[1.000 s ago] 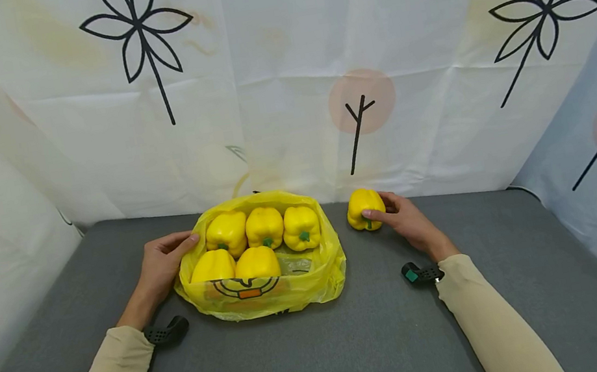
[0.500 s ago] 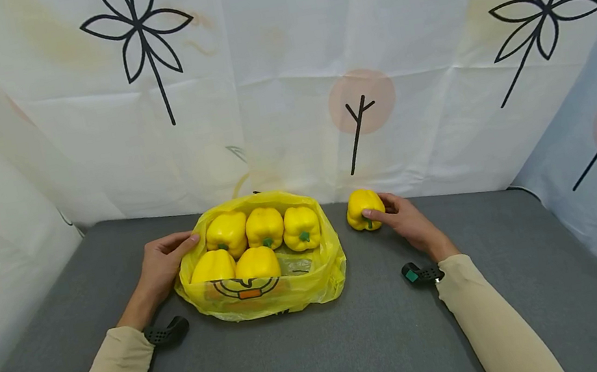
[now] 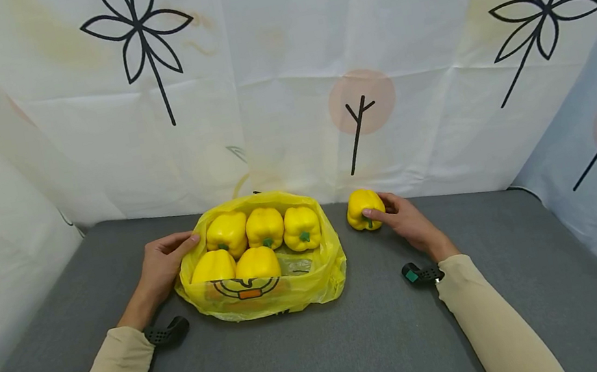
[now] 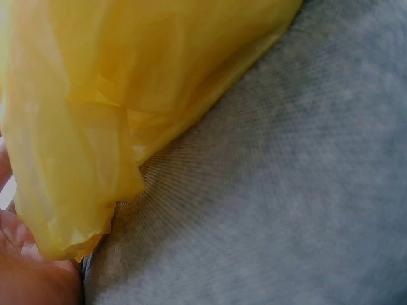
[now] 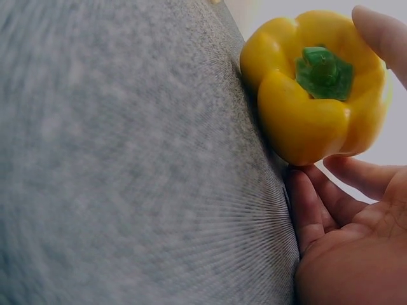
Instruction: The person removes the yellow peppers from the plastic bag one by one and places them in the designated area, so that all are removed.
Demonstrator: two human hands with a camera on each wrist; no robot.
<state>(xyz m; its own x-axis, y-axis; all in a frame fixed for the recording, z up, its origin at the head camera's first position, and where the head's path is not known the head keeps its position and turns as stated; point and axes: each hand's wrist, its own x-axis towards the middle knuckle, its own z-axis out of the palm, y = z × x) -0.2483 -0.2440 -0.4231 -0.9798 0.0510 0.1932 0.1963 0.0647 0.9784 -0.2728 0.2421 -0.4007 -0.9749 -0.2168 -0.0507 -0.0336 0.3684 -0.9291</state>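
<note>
A yellow plastic bag (image 3: 314, 282) stands open-mouthed on the grey table, with several yellow bell peppers (image 3: 264, 227) inside. At its left side my left hand (image 3: 160, 265) pinches the bag's rim between thumb and fingers. In the left wrist view, the crinkled yellow plastic (image 4: 76, 152) hangs over part of that palm. To the right of the bag, my right hand (image 3: 407, 217) holds a single yellow bell pepper (image 3: 364, 208), thumb on its near side. The right wrist view shows this pepper's green stem (image 5: 323, 73) facing the camera, with fingers beneath and the thumb above.
The grey table (image 3: 328, 365) runs back to a white patterned curtain (image 3: 276, 51), close behind the bag and the single pepper. More cloth hangs at the left and right sides. Each wrist wears a black band (image 3: 168, 333).
</note>
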